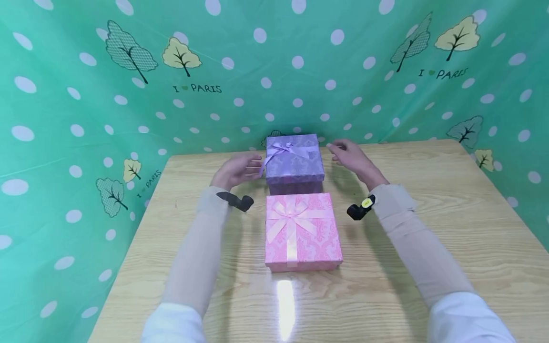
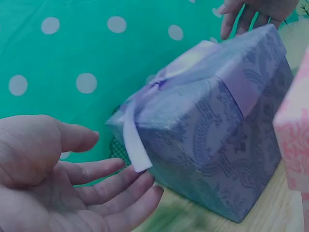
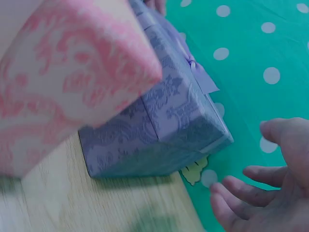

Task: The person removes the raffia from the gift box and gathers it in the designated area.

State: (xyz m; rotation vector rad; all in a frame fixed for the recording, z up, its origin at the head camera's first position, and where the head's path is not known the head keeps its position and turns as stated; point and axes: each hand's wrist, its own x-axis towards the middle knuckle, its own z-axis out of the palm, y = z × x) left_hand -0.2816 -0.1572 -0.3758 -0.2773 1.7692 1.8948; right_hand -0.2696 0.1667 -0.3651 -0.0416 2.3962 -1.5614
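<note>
A purple patterned gift box (image 1: 295, 162) with a lilac ribbon bow stands at the back of the table, its lid on. My left hand (image 1: 240, 169) is at its left side, fingers spread loosely and fingertips right by the hanging ribbon end (image 2: 135, 140). On the other side my right hand (image 1: 349, 156) is held apart from the box, fingers slightly bent with nothing between them, as the right wrist view shows (image 3: 270, 183). Nearer to me sits a larger pink patterned gift box (image 1: 302, 238) with a pink ribbon bow, between my forearms.
The wooden table (image 1: 171, 267) ends at the back against a green polka-dot cloth (image 1: 296, 85) printed with trees. This cloth also runs along the left and right sides. The pink box stands just in front of the purple one.
</note>
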